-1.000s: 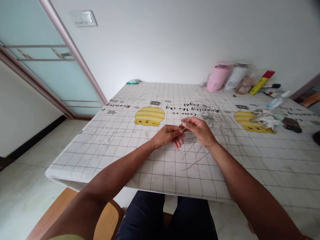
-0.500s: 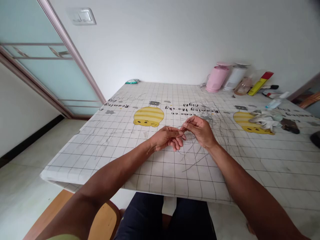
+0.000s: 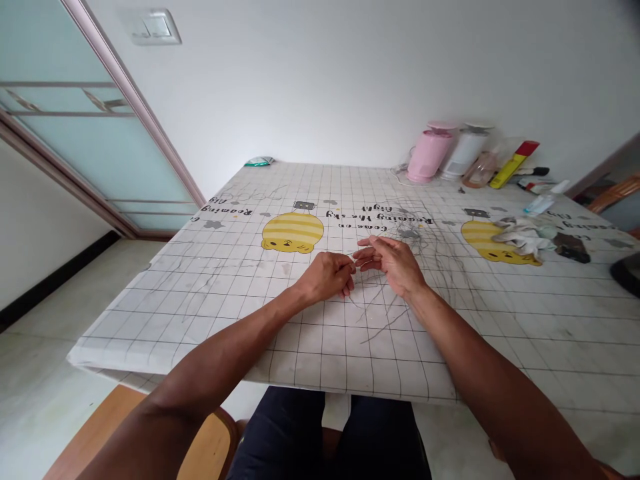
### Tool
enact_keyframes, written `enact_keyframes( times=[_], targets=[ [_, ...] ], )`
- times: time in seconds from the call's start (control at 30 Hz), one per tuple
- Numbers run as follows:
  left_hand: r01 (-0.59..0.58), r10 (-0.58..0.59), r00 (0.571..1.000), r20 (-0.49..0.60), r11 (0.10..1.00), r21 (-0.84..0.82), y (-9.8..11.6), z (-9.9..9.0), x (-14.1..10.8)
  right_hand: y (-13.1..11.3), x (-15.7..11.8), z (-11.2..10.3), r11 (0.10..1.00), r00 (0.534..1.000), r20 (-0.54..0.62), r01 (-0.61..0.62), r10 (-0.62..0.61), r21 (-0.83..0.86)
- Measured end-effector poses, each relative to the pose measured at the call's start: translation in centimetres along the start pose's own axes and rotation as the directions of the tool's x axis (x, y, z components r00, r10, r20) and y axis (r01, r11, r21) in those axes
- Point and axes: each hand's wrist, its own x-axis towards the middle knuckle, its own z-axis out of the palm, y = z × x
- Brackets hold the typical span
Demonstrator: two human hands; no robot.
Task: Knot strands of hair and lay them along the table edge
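Over the checked tablecloth (image 3: 200, 340), my left hand (image 3: 329, 275) is pinched closed, its fingertips on something too thin to make out. My right hand (image 3: 395, 263) is beside it, fingers apart and slightly bent, the tips close to the left fingertips; nothing shows in it. Thin dark strands (image 3: 383, 328) lie on the cloth beneath and to the right of my hands. More fine strands (image 3: 450, 267) spread further right, and fainter ones (image 3: 200, 287) lie on the left part of the cloth.
A pink cylinder (image 3: 429, 157), a white cylinder (image 3: 465, 153), a bottle (image 3: 480, 170) and a yellow-red box (image 3: 515, 165) stand at the back right. Crumpled cloth (image 3: 523, 237) lies nearer, beside a dark item (image 3: 573, 248). A green packet (image 3: 259, 161) sits at the back left.
My right hand has opened from its pinch, its fingers now spread. My left hand stays pinched and is slightly further left in the picture. The whole view has shifted a little.
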Motion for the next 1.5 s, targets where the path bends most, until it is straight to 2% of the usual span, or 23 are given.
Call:
enact_keyframes(
  times=[0.13,0.2,0.27,0.37,0.53,0.67,0.83,1.03,1.13,1.27,1.37,1.5],
  targets=[
    [-0.045,0.046,0.981,-0.187,0.999,0.008,-0.4,0.4,0.3,-0.7,0.1,-0.4,0.998,0.998,-0.056,0.008,-0.011,-0.059],
    [-0.038,0.022,0.963,-0.270,0.998,-0.053,-0.4,0.3,0.5,-1.1,-0.1,-0.4,0.992,1.000,0.001,-0.002,0.002,-0.126],
    [-0.024,-0.014,0.951,-0.309,0.993,-0.117,-0.2,0.0,0.7,-1.3,-0.4,-0.2,0.983,0.996,0.094,0.012,0.006,-0.183],
    [0.009,-0.062,0.959,-0.275,0.982,-0.190,0.2,-0.6,0.8,-1.2,-0.7,0.1,0.979,0.986,0.164,0.073,-0.042,-0.190],
    [0.015,-0.080,0.969,-0.232,0.963,-0.270,0.2,-1.1,0.9,-0.8,-0.7,0.3,0.972,0.995,0.083,0.080,-0.063,-0.221],
    [-0.006,-0.074,0.967,-0.243,0.950,-0.312,-0.2,-1.0,1.0,-0.5,-0.7,0.8,0.965,0.991,0.113,0.092,-0.066,-0.246],
    [0.006,-0.104,0.970,-0.220,0.913,-0.408,-0.5,-0.9,1.0,0.0,-0.8,1.6,0.955,0.995,0.023,0.099,-0.096,-0.279],
    [0.014,-0.147,0.972,-0.184,0.815,-0.579,-1.2,-0.8,1.3,0.2,-0.7,1.9,0.956,0.995,-0.050,0.068,-0.085,-0.285],
    [0.023,-0.145,0.971,-0.188,0.846,-0.532,-1.7,-0.8,1.7,0.3,-0.6,1.9,0.971,0.994,-0.087,0.037,-0.059,-0.237],
    [0.004,-0.116,0.960,-0.255,0.916,-0.402,-2.1,-0.6,2.0,0.4,-0.5,1.8,0.973,0.991,-0.105,0.058,-0.083,-0.224],
    [-0.011,-0.106,0.964,-0.243,0.900,-0.436,-2.1,-0.7,1.9,0.2,-0.7,1.8,0.962,0.988,-0.067,0.121,-0.141,-0.245],
    [0.025,-0.120,0.982,-0.144,0.844,-0.535,-1.9,-1.3,1.8,-0.4,-0.9,1.5,0.964,0.983,0.005,0.182,-0.185,-0.196]
  ],
)
